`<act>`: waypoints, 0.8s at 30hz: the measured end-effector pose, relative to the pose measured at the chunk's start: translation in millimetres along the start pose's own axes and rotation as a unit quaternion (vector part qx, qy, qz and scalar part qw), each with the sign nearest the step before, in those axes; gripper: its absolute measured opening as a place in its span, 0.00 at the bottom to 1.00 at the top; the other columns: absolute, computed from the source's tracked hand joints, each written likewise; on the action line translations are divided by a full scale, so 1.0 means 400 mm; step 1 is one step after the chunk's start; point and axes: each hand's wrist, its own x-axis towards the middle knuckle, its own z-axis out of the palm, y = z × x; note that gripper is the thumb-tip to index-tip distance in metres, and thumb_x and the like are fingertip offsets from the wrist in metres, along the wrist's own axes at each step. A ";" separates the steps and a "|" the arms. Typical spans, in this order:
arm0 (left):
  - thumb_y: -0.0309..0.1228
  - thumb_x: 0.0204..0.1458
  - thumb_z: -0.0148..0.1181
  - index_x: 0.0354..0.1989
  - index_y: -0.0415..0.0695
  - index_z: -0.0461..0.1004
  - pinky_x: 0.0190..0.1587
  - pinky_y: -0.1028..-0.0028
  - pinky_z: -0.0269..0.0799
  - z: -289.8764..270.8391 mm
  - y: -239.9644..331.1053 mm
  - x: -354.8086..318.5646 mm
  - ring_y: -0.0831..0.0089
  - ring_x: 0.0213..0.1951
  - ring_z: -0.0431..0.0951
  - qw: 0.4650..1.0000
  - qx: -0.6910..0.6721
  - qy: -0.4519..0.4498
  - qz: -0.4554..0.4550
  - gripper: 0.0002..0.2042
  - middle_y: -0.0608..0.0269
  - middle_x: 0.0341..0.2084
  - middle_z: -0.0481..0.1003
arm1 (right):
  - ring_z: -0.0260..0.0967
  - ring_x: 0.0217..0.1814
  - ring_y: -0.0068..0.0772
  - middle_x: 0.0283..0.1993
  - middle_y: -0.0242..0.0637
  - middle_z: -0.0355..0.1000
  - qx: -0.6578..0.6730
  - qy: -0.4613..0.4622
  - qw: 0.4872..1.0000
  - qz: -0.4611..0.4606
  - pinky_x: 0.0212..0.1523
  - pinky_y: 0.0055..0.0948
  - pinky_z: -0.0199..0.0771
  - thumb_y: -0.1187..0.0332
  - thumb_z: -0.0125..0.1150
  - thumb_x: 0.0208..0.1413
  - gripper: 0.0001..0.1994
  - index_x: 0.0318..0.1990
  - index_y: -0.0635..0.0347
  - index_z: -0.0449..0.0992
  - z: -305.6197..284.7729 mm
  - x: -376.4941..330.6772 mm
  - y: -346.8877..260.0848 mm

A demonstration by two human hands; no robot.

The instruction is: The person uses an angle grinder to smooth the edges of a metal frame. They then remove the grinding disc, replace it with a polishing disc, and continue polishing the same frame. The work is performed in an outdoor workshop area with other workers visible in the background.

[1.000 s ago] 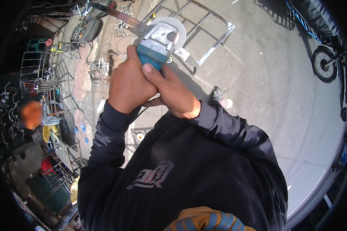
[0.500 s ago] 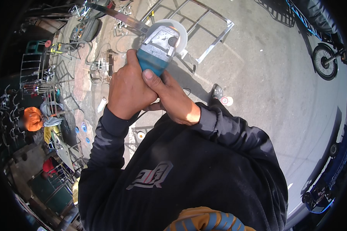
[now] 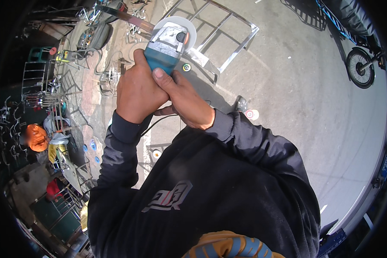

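Observation:
I hold a teal and grey angle grinder (image 3: pixel 167 45) out in front of me with both hands. My left hand (image 3: pixel 137 88) wraps the teal body from the left. My right hand (image 3: pixel 182 96) grips it from below, thumb pressed against the teal housing. The grinder's round disc guard points away from me, over a shiny metal frame (image 3: pixel 221 38) lying on the concrete ground. A thin black cord runs from under my hands toward my chest.
Loose grinding discs (image 3: pixel 252 114) and a shoe (image 3: pixel 241 103) lie on the ground to the right. A bicycle wheel (image 3: pixel 360 68) stands at the far right. Metal racks, frames and a person in orange (image 3: pixel 36 137) crowd the left side.
Both hands and the grinder have shifted slightly up and to the left. A dark vehicle seen at the lower right half a second ago has passed.

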 end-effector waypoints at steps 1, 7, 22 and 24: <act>0.38 0.48 0.67 0.47 0.31 0.60 0.37 0.46 0.78 0.000 0.000 -0.003 0.33 0.32 0.82 1.000 -0.008 -0.011 0.003 0.28 0.31 0.25 0.78 | 0.71 0.66 0.41 0.66 0.49 0.66 0.005 -0.004 1.000 -0.005 0.52 0.44 0.84 0.33 0.50 0.66 0.45 0.73 0.64 0.51 0.001 -0.008 0.001; 0.38 0.47 0.67 0.47 0.29 0.62 0.37 0.46 0.78 0.001 0.001 -0.033 0.32 0.32 0.82 0.998 -0.035 -0.039 0.029 0.28 0.31 0.25 0.78 | 0.70 0.67 0.41 0.68 0.49 0.63 0.021 0.038 0.999 0.006 0.52 0.44 0.84 0.31 0.51 0.65 0.47 0.73 0.64 0.50 0.019 -0.066 0.017; 0.37 0.45 0.69 0.46 0.29 0.62 0.38 0.48 0.79 -0.018 -0.025 0.019 0.33 0.35 0.82 0.999 -0.033 -0.023 -0.015 0.29 0.29 0.28 0.79 | 0.70 0.67 0.44 0.68 0.54 0.63 -0.030 0.029 0.999 0.013 0.47 0.45 0.87 0.31 0.49 0.65 0.47 0.71 0.68 0.52 0.027 0.016 -0.017; 0.37 0.45 0.69 0.45 0.28 0.62 0.39 0.49 0.79 -0.018 -0.025 0.018 0.33 0.36 0.82 0.999 -0.041 -0.026 -0.004 0.28 0.29 0.28 0.79 | 0.70 0.67 0.45 0.68 0.54 0.62 -0.021 0.030 0.999 0.013 0.47 0.46 0.87 0.31 0.49 0.65 0.47 0.72 0.68 0.50 0.029 0.011 -0.015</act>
